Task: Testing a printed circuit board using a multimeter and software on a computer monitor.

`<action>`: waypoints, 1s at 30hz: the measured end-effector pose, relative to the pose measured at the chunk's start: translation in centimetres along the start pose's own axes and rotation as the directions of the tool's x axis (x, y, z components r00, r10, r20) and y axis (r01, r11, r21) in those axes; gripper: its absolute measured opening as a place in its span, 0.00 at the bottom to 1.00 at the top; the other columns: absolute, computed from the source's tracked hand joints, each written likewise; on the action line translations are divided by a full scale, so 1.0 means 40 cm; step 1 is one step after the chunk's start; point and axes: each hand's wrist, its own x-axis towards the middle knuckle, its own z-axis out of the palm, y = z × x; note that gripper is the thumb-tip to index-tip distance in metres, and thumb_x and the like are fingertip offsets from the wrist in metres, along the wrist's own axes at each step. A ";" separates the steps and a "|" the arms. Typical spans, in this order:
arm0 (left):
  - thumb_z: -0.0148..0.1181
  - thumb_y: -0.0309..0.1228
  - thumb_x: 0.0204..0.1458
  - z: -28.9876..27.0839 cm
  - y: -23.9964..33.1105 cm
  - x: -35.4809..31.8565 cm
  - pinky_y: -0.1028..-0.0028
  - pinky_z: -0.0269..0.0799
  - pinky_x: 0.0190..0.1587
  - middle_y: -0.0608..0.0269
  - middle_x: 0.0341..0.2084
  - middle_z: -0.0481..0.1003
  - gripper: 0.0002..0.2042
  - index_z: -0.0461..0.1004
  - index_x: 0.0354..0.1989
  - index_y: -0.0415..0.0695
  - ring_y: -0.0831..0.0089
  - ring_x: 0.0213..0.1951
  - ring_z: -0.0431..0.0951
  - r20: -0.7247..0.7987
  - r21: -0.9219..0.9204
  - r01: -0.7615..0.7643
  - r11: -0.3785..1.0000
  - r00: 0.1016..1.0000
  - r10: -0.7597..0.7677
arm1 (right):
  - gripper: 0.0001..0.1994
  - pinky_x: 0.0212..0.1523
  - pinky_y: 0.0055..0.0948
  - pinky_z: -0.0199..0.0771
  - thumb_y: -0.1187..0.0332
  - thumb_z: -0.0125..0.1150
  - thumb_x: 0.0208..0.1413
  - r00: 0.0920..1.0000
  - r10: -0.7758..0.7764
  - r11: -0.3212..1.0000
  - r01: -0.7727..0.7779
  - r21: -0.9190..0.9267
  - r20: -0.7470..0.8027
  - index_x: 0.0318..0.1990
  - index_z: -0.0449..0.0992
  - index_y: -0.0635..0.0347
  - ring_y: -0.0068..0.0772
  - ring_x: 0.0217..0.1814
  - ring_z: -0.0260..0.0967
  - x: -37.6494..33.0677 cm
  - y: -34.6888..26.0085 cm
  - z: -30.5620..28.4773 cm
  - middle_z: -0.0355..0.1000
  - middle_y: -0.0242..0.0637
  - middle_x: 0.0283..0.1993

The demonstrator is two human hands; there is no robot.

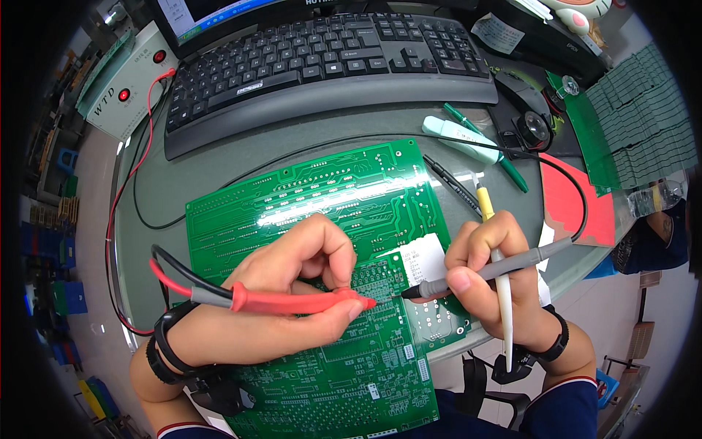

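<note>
A grey-green tabletop spreads beneath and beyond the left hand and the right hand. Past its edge, left of the left hand, pale floor runs toward dark shelving and blue bins. A black chair stands below the right hand, in bright light.

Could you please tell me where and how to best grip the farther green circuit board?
Probably grip the farther board by its left edge, from the left: that edge lies exposed, while the nearer board overlaps its near side.
</note>
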 end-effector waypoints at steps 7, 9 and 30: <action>0.62 0.20 0.50 0.012 0.010 -0.001 0.84 0.68 0.38 0.65 0.36 0.64 0.15 0.60 0.37 0.44 0.85 0.36 0.68 -0.015 0.056 -0.024 0.998 1.000 0.025 | 0.11 0.32 0.21 0.71 0.77 0.57 0.59 1.000 0.007 1.000 -0.008 -0.009 -0.009 0.37 0.58 0.58 0.21 0.31 0.70 -0.002 -0.003 0.003 0.66 0.33 0.30; 0.62 0.20 0.50 0.009 0.009 -0.001 0.85 0.68 0.38 0.65 0.36 0.64 0.15 0.60 0.37 0.44 0.85 0.36 0.68 -0.016 0.058 -0.016 0.998 1.000 0.017 | 0.11 0.32 0.21 0.71 0.77 0.57 0.59 1.000 0.010 1.000 -0.010 -0.009 -0.008 0.37 0.58 0.58 0.21 0.31 0.71 -0.003 -0.005 0.004 0.66 0.34 0.30; 0.62 0.22 0.51 -0.008 -0.022 0.019 0.79 0.71 0.40 0.65 0.34 0.65 0.15 0.57 0.36 0.45 0.83 0.35 0.71 0.010 -0.039 -0.089 0.995 0.996 0.090 | 0.11 0.29 0.20 0.68 0.76 0.58 0.59 0.999 0.008 1.000 -0.009 -0.019 -0.053 0.37 0.59 0.59 0.19 0.30 0.70 -0.007 -0.005 0.013 0.68 0.33 0.29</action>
